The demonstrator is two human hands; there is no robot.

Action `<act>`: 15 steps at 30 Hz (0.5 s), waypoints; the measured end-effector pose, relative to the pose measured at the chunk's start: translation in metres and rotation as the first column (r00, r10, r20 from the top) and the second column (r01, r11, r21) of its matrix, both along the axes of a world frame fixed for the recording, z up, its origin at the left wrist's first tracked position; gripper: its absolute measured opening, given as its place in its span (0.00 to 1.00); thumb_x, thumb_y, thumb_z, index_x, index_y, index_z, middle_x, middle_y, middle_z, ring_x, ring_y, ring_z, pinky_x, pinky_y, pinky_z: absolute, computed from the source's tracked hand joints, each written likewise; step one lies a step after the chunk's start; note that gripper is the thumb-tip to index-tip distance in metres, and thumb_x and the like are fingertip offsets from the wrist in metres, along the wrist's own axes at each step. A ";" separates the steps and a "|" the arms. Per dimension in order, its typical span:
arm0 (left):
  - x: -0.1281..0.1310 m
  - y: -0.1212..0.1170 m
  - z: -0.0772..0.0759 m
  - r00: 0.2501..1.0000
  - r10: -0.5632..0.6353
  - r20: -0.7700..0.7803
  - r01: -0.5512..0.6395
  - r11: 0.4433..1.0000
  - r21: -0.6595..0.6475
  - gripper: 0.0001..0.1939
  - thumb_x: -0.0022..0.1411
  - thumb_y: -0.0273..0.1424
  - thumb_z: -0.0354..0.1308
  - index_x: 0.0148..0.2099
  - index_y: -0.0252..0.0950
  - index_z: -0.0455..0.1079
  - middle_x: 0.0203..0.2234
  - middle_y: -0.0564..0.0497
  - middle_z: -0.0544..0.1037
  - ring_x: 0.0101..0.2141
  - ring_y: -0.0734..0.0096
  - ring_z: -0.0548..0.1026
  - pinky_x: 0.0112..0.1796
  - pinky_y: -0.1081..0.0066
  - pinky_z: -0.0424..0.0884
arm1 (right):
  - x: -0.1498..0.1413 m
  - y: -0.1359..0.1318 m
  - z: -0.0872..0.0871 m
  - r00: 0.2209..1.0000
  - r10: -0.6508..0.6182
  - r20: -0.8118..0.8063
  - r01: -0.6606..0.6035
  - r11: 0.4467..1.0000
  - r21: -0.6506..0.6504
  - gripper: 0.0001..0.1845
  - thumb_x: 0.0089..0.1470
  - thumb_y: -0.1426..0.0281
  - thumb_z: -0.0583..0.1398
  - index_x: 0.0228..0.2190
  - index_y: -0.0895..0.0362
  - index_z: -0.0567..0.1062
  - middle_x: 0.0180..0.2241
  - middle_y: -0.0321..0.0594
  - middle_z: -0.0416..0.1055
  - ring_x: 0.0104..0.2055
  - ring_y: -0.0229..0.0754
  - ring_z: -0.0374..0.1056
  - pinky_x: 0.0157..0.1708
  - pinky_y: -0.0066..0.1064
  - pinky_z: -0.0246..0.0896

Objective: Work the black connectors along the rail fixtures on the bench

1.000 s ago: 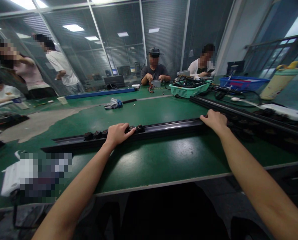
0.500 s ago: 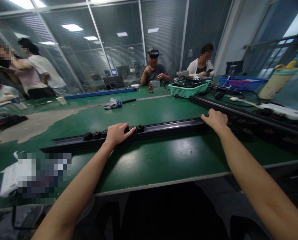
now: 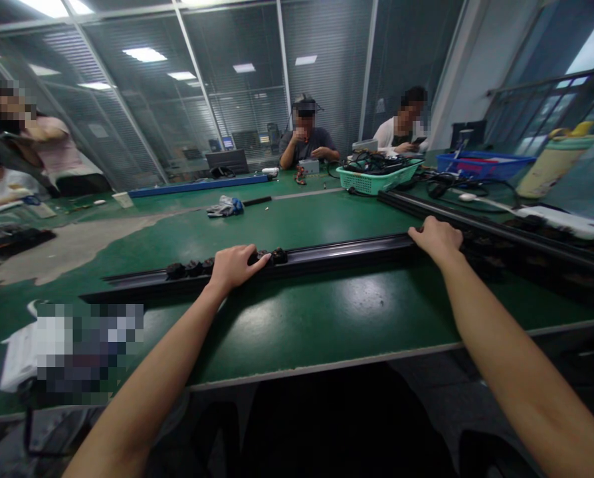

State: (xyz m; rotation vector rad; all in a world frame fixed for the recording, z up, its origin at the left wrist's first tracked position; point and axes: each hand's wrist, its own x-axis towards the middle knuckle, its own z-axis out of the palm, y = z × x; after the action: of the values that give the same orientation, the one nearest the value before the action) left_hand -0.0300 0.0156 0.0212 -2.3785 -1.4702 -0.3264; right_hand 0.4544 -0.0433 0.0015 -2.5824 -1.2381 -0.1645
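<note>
A long black rail (image 3: pixel 347 251) with a shiny grooved top lies across the green table in front of me. Small dark blocks (image 3: pixel 193 268) sit in a row in the groove on its left half. My left hand (image 3: pixel 233 267) is closed over the rail among these blocks, its thumb along the near side; some blocks are hidden under the palm. At the rail's right end, my right hand (image 3: pixel 436 237) has its fingers wrapped around the black profile, covering the tip.
A second black rail (image 3: pixel 496 229) slants along the right side. Behind it stand a green basket (image 3: pixel 371 180) of cables, a blue tray (image 3: pixel 481 167) and a tumbler (image 3: pixel 556 162). Gloves (image 3: pixel 226 207) lie mid-table. A white device (image 3: pixel 20 358) is near left. People sit opposite.
My right hand has shifted slightly to the right along the rail's end. My left hand and the rail look unmoved. A standing person at the left is no longer visible.
</note>
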 end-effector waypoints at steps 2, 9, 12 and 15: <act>0.000 0.000 0.000 1.000 0.005 -0.001 -0.005 1.000 -0.005 0.34 0.71 0.60 0.40 0.40 0.39 0.76 0.39 0.43 0.84 0.38 0.54 0.80 0.31 0.66 0.57 | 0.002 0.000 0.000 1.000 -0.004 -0.007 0.004 1.000 0.003 0.29 0.65 0.54 0.54 0.54 0.65 0.75 0.49 0.64 0.76 0.53 0.63 0.73 0.51 0.50 0.64; -0.001 0.001 -0.001 1.000 0.002 0.003 -0.002 1.000 -0.004 0.33 0.71 0.59 0.40 0.41 0.39 0.76 0.39 0.43 0.84 0.39 0.54 0.80 0.31 0.67 0.57 | 0.008 0.001 -0.004 1.000 -0.023 -0.013 0.023 0.999 0.047 0.28 0.64 0.54 0.55 0.52 0.64 0.76 0.48 0.64 0.76 0.52 0.62 0.73 0.52 0.53 0.63; -0.001 0.000 -0.001 1.000 0.011 -0.006 -0.011 1.000 0.000 0.33 0.71 0.59 0.40 0.41 0.39 0.75 0.39 0.43 0.84 0.39 0.55 0.80 0.30 0.67 0.56 | 0.009 0.001 -0.005 0.999 -0.029 -0.031 0.030 0.999 0.042 0.28 0.64 0.53 0.56 0.52 0.63 0.76 0.49 0.64 0.76 0.54 0.63 0.72 0.53 0.54 0.63; 0.000 0.000 0.000 1.000 0.007 -0.013 -0.006 1.000 0.007 0.34 0.72 0.59 0.40 0.40 0.39 0.75 0.39 0.44 0.84 0.39 0.55 0.80 0.30 0.67 0.55 | 0.010 0.000 -0.004 0.997 -0.040 -0.063 0.042 0.998 0.041 0.30 0.63 0.50 0.57 0.52 0.62 0.76 0.51 0.64 0.75 0.56 0.64 0.71 0.54 0.55 0.62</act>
State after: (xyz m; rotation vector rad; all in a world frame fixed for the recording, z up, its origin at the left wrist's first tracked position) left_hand -0.0303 0.0156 0.0208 -2.3658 -1.4686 -0.3129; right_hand 0.4640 -0.0434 -0.0028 -2.5575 -1.1483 -0.1160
